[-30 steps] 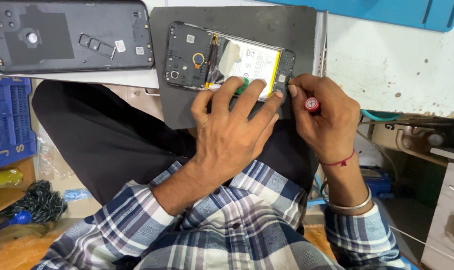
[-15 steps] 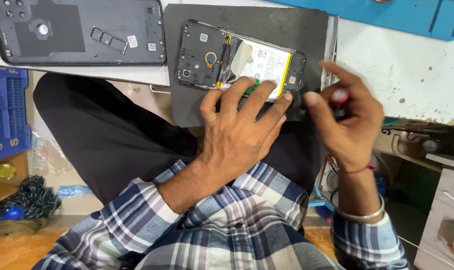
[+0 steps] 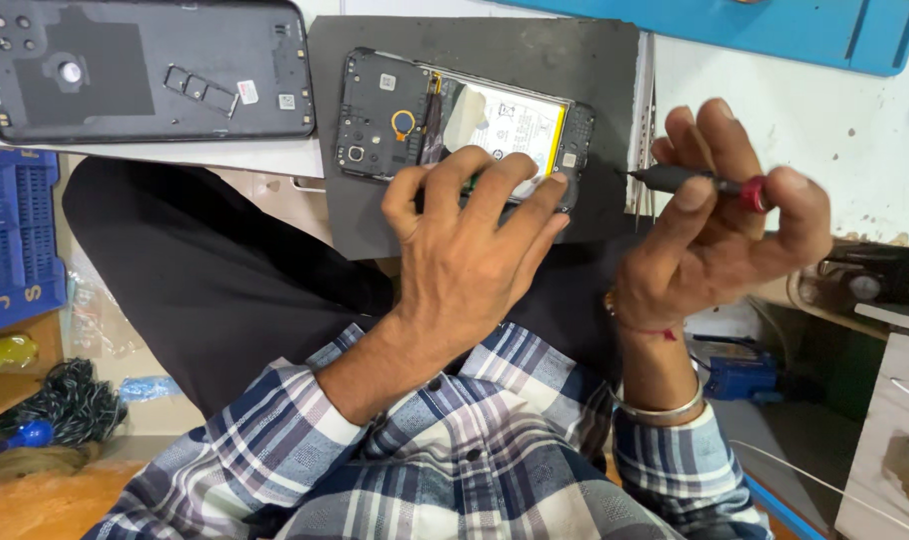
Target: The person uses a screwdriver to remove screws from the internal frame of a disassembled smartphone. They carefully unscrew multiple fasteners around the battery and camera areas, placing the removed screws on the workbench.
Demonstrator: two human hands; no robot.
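Note:
An opened phone [image 3: 455, 115] with its battery and dark circuit board exposed lies on a dark grey mat [image 3: 575, 70]. My left hand [image 3: 475, 240] rests on the phone's near edge, fingers spread and pressing it down, with something green showing under the fingers. My right hand [image 3: 720, 235] is off to the right of the phone and holds a thin black screwdriver [image 3: 695, 180] with a red end, its tip pointing left toward the mat's edge, not touching the phone.
The phone's detached black back cover [image 3: 145, 70] and a card tray [image 3: 200, 85] lie at the upper left. A blue mat [image 3: 775, 30] is at the top right. A blue crate [image 3: 15, 240] stands at the left below the table's edge.
My right hand has lifted the screwdriver off the phone's right corner and drawn it away to the right. My left hand has stayed on the phone.

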